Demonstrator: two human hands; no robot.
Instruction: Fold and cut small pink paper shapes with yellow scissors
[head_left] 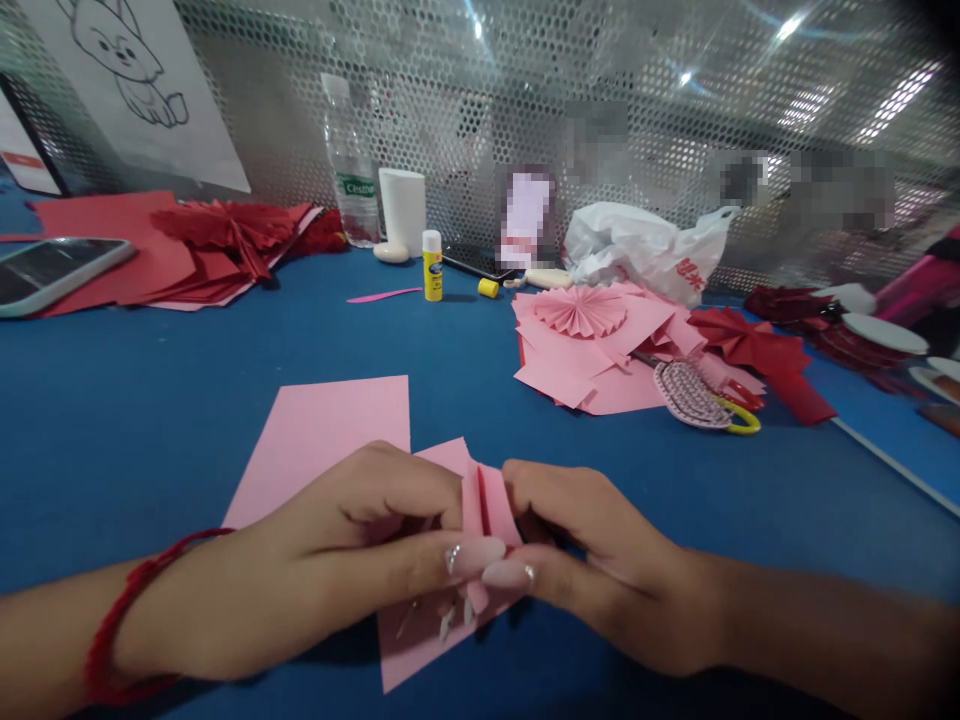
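Between my two hands is a small folded strip of pink paper [474,505], standing up in narrow pleats. My left hand [352,560] pinches it from the left, thumb in front and fingers curled behind. From the right, my right hand [600,550] pinches the same paper, its thumb tip close to the left thumb tip. Under the hands lies a pink sheet [401,655], partly hidden by them. Another flat pink sheet [337,425] rests on the blue table just beyond my left hand.
A glue stick [433,268] stands uncapped-looking near its yellow cap [487,288]. Pink paper pieces with a pleated fan [581,312] and a woven oval item [694,396] lie right. Red paper [112,240] and a phone [60,270] lie left. A bottle [351,180] stands behind.
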